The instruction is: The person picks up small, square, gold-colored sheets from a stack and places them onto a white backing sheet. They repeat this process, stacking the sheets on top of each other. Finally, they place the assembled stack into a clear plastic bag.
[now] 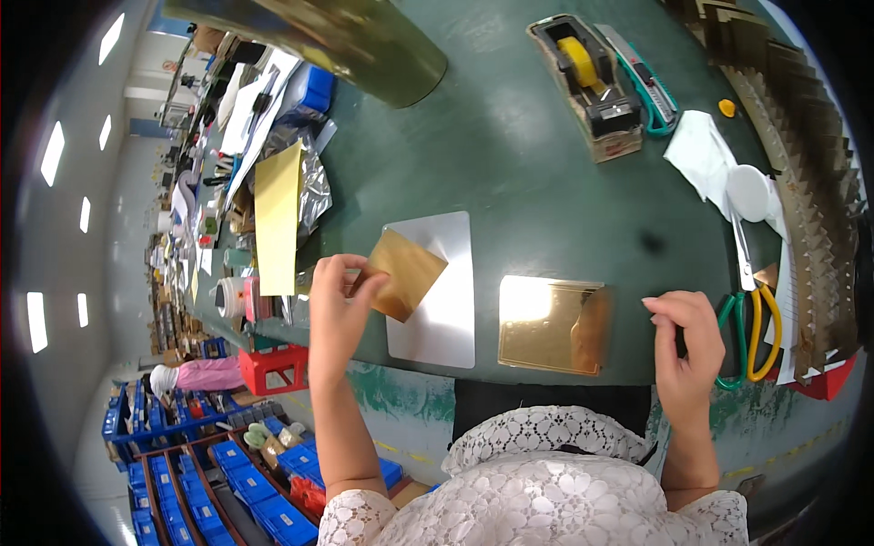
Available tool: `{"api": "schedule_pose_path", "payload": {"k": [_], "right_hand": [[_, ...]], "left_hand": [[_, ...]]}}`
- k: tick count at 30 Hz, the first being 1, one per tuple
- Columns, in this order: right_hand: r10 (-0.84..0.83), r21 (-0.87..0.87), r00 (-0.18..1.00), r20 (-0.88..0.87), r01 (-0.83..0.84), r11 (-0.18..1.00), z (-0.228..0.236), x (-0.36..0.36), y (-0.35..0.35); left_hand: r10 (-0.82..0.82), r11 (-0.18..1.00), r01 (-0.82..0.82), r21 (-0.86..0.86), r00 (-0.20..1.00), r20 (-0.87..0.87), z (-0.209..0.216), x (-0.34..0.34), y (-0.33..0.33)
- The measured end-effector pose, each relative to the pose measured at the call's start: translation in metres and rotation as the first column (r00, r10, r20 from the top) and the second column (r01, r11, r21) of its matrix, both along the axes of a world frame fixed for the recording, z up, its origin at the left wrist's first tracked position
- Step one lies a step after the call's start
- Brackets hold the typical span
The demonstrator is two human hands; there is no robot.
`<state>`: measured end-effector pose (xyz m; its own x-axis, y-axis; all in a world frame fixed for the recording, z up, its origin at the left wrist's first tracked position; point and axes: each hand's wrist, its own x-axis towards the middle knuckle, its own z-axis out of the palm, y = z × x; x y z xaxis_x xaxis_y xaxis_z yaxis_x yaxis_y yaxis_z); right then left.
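My left hand (341, 305) pinches a thin square gold-brown sheet (410, 273) by its left corner between thumb and fingers. The sheet is turned cornerwise over a silver metal plate (446, 323) with rounded corners, covering part of it. Whether the two touch, I cannot tell. Right of that plate, a shiny gold, mirror-like sheet (542, 341) lies on the green table, reflecting light. My right hand (687, 332) is at the table's near edge, right of the gold sheet. Its fingers are loosely curled together, with nothing visible in them. Beside it are scissors (765, 341) with green and yellow handles.
A tape dispenser (610, 123) and a green box cutter (651, 91) lie at the far right. White cloth (696, 150) and toothed brown strips (792, 173) line the right side. A large rolled sheet (382, 55) is at the back; yellow paper (276, 218) and clutter stand left.
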<state>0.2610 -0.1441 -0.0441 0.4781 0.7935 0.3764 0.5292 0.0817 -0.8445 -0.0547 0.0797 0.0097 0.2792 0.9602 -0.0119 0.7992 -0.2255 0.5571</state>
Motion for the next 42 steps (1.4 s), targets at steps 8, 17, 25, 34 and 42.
{"api": "schedule_pose_path", "payload": {"k": [8, 17, 25, 34, 42], "right_hand": [[-0.015, 0.011, 1.0, -0.023, 0.015, 1.0, -0.003, 0.001, 0.001], [-0.034, 0.005, 0.999, -0.022, 0.034, 0.999, -0.004, 0.002, 0.0], [-0.004, -0.006, 1.0, -0.024, 0.004, 1.0, 0.0, -0.001, 0.001], [-0.022, 0.021, 1.0, 0.017, 0.022, 1.0, -0.004, 0.001, 0.002], [-0.028, -0.018, 1.0, 0.008, 0.028, 0.999, -0.002, 0.0, 0.001]], "left_hand": [[-0.199, 0.909, 0.333, -0.252, 0.876, 0.439, 0.001, 0.123, 0.046], [-0.553, 0.833, 0.544, 0.099, 0.822, 0.137, 0.005, 0.14, 0.03], [-0.398, 0.765, 0.518, -0.381, 0.847, 0.352, -0.015, 0.109, -0.013], [-0.512, 0.76, 0.563, -0.325, 0.826, 0.236, -0.013, 0.113, -0.017], [-0.052, 0.828, 0.362, -0.427, 0.809, 0.586, 0.002, 0.082, -0.002]]}}
